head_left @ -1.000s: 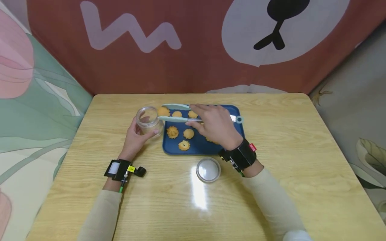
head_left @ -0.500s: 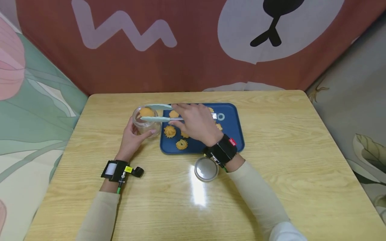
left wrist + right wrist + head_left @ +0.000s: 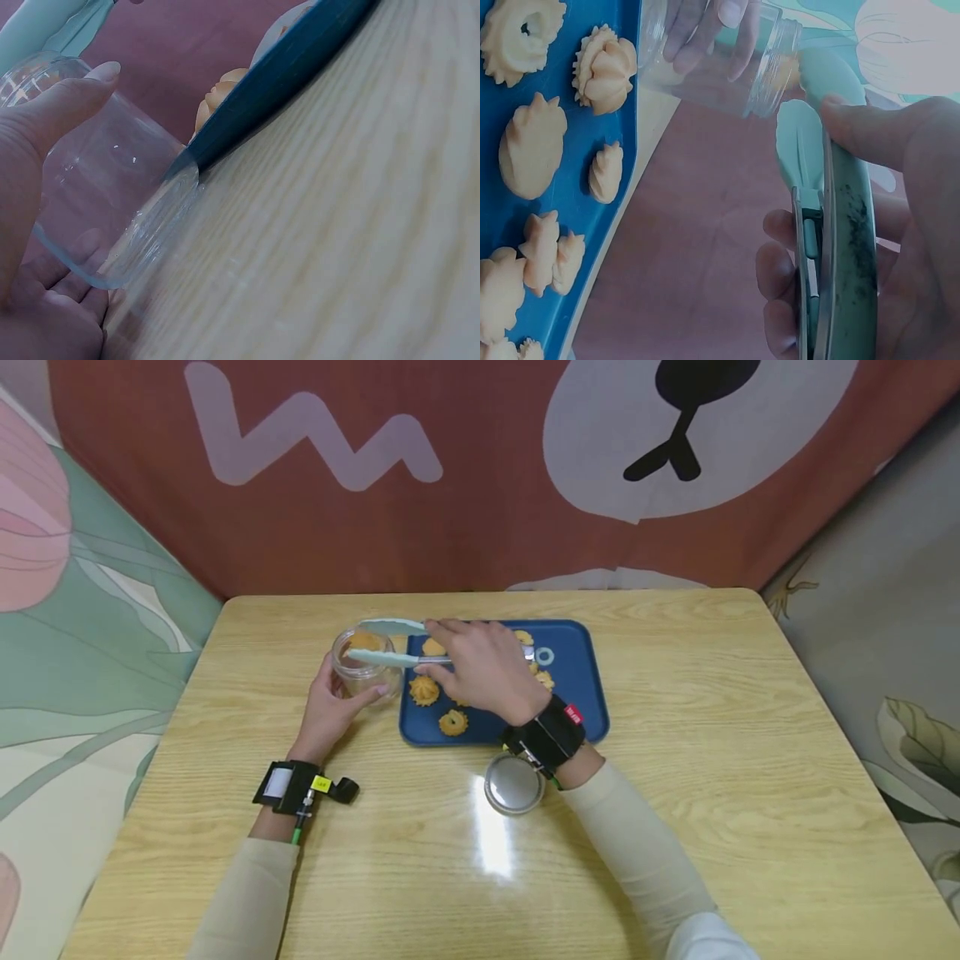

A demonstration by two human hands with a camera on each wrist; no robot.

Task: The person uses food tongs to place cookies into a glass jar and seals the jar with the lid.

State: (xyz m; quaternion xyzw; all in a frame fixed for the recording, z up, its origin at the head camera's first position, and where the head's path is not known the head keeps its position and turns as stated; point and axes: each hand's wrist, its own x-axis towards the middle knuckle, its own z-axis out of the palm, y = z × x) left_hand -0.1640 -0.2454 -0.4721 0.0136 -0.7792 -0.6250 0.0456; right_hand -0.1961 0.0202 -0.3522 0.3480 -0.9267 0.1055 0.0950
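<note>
My left hand grips a clear jar around its side, thumb along the near wall. The jar stands beside the left edge of a blue tray. My right hand holds a pair of tongs with mint-green tips. Those tips straddle the jar's mouth, and a round golden cookie sits between them at the opening. Whether the tips still touch the cookie cannot be told. More cookies lie on the tray, some hidden under my right hand.
A round silver lid lies on the wooden table in front of the tray, close to my right wrist. A printed red-brown cloth hangs behind the table's far edge.
My right hand has moved left with the tongs, carrying the cookie from beside the jar to its mouth. The cookie now sits lower in the opening. My left hand still holds the jar.
</note>
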